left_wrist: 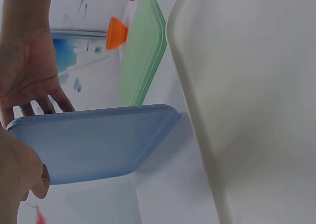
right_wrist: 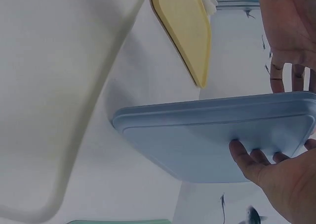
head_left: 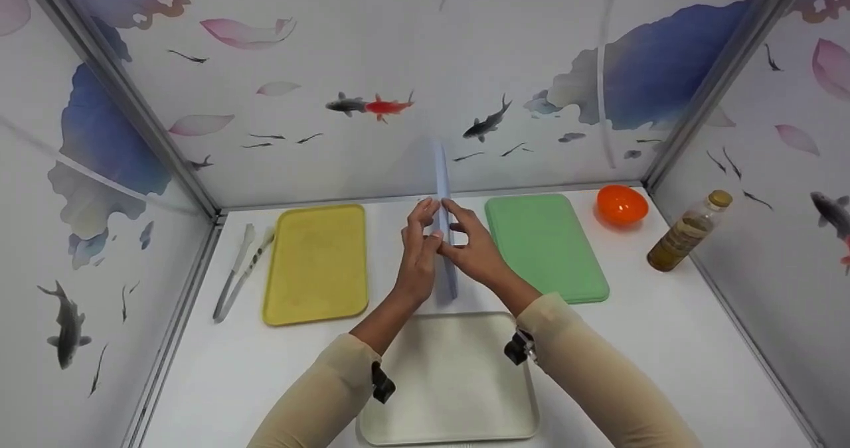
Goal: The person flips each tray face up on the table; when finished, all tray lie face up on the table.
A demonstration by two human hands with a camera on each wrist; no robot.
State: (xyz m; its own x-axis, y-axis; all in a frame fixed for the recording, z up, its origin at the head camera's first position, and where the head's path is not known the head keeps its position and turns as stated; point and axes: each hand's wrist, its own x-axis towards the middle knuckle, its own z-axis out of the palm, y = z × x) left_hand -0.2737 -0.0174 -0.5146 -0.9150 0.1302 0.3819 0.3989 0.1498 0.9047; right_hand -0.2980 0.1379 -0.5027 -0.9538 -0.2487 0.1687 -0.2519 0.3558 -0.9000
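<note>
A light blue tray (head_left: 446, 262) stands on edge between my two hands, seen nearly edge-on in the head view. Its lower edge is at the table; whether it touches I cannot tell. My left hand (head_left: 416, 262) holds it from the left, and in the right wrist view the left fingers (right_wrist: 277, 78) lie against that side. From the right, my right hand (head_left: 478, 252) holds it, fingertips (right_wrist: 236, 147) on the tray's face. Just in front of the blue tray lies a cream tray (head_left: 458, 381), under my forearms.
A yellow tray (head_left: 317, 265) lies to the left, with metal tongs (head_left: 242, 272) beside it. On the right lie a green tray (head_left: 548, 245), an orange bowl (head_left: 621, 205) and a bottle of yellowish liquid (head_left: 687, 232). Patterned panels (head_left: 425, 56) wall the table at the back and sides.
</note>
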